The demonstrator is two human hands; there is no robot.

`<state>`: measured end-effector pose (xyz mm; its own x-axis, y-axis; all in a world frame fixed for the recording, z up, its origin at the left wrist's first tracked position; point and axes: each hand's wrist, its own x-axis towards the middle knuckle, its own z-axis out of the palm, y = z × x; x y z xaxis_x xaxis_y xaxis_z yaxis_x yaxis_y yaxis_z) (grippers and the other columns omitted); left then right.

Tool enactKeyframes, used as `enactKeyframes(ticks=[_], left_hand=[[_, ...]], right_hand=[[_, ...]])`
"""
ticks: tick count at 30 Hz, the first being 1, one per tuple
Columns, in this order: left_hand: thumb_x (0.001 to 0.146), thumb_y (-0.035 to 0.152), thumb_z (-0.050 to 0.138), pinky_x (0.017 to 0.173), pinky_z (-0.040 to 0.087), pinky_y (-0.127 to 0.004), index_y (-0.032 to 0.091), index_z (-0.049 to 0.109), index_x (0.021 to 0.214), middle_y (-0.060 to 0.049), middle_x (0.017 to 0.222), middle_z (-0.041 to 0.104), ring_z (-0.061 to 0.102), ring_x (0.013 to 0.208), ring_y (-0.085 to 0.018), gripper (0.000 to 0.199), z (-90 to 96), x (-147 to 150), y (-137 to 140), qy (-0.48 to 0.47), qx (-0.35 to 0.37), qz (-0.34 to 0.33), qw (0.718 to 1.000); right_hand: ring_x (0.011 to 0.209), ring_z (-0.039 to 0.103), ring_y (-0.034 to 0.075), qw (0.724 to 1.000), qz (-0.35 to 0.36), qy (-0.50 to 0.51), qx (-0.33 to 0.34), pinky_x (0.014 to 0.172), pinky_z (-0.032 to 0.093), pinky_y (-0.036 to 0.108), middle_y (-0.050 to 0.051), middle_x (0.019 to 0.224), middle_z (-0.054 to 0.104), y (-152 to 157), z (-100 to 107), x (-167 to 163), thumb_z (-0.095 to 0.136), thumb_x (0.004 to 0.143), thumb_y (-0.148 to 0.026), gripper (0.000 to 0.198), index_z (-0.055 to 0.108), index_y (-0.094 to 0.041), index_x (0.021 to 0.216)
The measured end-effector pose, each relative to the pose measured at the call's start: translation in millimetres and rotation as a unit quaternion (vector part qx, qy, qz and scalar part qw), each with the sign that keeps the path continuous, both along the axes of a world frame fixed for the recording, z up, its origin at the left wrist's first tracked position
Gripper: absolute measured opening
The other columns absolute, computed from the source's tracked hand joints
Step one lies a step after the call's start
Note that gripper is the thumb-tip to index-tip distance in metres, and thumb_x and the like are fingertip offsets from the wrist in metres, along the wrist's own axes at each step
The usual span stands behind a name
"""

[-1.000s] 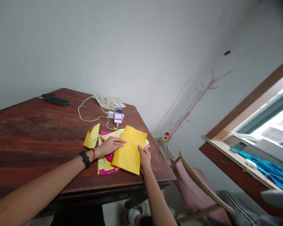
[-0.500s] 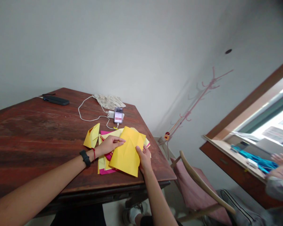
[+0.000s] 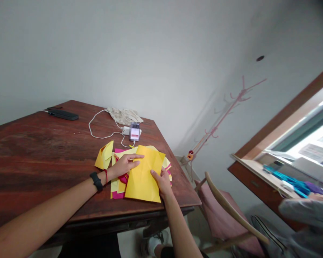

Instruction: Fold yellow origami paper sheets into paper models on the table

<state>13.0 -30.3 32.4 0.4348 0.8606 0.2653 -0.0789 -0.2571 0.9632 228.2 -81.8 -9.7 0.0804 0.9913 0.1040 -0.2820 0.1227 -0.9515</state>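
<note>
A sheet of yellow paper (image 3: 144,179), lightly creased, is tilted above a pile of papers. My right hand (image 3: 163,182) grips its right edge, thumb on top and the other fingers behind. Across its upper left part lies my left hand (image 3: 125,165), fingers stretched out and apart, touching the surface. Beneath it, the stack of pale yellow and magenta paper (image 3: 118,195) is partly covered by the sheet and my left hand. A folded yellow paper piece (image 3: 105,154) stands just left of the stack.
On the dark wooden table (image 3: 56,154) are a phone (image 3: 135,132) on a white cable, a patterned cloth (image 3: 125,115) and a black case (image 3: 63,114). A pink chair (image 3: 218,215) stands at the right. Another person's grey sleeve (image 3: 307,213) shows by the window ledge.
The yellow sheet has turned slightly and lies flatter. My left fingers have spread out on it, and my right thumb has slid a little left. The other person's arm has moved left.
</note>
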Motion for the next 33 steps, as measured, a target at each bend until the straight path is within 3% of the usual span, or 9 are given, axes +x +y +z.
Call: enactKeyframes(ticks=[5,12,16,20,26,29,33], left_hand=[[0.079,0.043,0.071,0.091,0.056,-0.039,0.014,0.075,0.116,-0.014,0.125,0.072,0.069,0.108,-0.030,0.047,3.1,-1,1,-0.003,0.034,0.061,0.998],[0.081,0.032,0.066,0.101,0.051,-0.038,0.016,0.076,0.111,-0.010,0.121,0.074,0.066,0.115,-0.027,0.035,3.0,-3,6,-0.008,0.044,0.108,0.993],[0.080,0.032,0.064,0.092,0.055,-0.035,0.015,0.079,0.099,-0.011,0.111,0.076,0.070,0.103,-0.025,0.030,1.6,-2,8,-0.005,0.039,0.091,0.995],[0.078,0.028,0.057,0.075,0.060,-0.032,0.016,0.079,0.103,-0.011,0.110,0.076,0.073,0.089,-0.022,0.035,-0.4,-1,7,0.003,0.034,0.048,0.998],[0.081,0.028,0.061,0.089,0.055,-0.033,0.021,0.080,0.106,-0.010,0.115,0.075,0.067,0.109,-0.026,0.032,5.5,-4,-1,0.050,0.108,0.025,0.993],[0.082,0.031,0.062,0.086,0.054,-0.032,0.021,0.082,0.098,-0.009,0.101,0.077,0.069,0.101,-0.026,0.027,7.6,-5,-1,0.087,0.147,0.014,0.985],[0.075,0.032,0.071,0.080,0.054,-0.031,0.021,0.082,0.091,-0.008,0.096,0.077,0.069,0.095,-0.026,0.023,7.9,-4,0,0.082,0.134,0.032,0.987]], right_hand=[[0.091,0.075,0.031,0.999,0.044,-0.010,-0.015,0.084,0.060,0.046,0.011,0.113,0.076,-4,4,-2,0.087,0.067,-0.035,0.052,0.066,-0.019,0.111],[0.087,0.076,0.028,0.999,0.030,0.016,-0.015,0.080,0.062,0.042,0.009,0.102,0.079,1,0,-2,0.085,0.068,-0.039,0.048,0.065,-0.020,0.107],[0.088,0.076,0.030,0.999,-0.018,0.029,-0.019,0.076,0.062,0.041,0.008,0.097,0.079,4,-1,1,0.085,0.067,-0.039,0.046,0.066,-0.020,0.105],[0.082,0.076,0.029,0.995,-0.095,0.039,-0.019,0.072,0.063,0.039,0.006,0.094,0.079,8,-1,8,0.084,0.066,-0.039,0.045,0.066,-0.020,0.103],[0.080,0.076,0.030,0.995,-0.083,0.034,-0.032,0.070,0.062,0.039,0.005,0.089,0.079,10,-3,9,0.084,0.064,-0.037,0.043,0.068,-0.020,0.101],[0.083,0.075,0.031,0.996,-0.075,0.036,-0.037,0.071,0.062,0.040,0.005,0.087,0.079,10,-3,10,0.083,0.066,-0.039,0.041,0.070,-0.020,0.099],[0.089,0.075,0.029,0.994,-0.086,0.070,-0.020,0.074,0.062,0.040,0.006,0.094,0.079,12,-3,10,0.073,0.074,-0.050,0.044,0.070,-0.019,0.105]])
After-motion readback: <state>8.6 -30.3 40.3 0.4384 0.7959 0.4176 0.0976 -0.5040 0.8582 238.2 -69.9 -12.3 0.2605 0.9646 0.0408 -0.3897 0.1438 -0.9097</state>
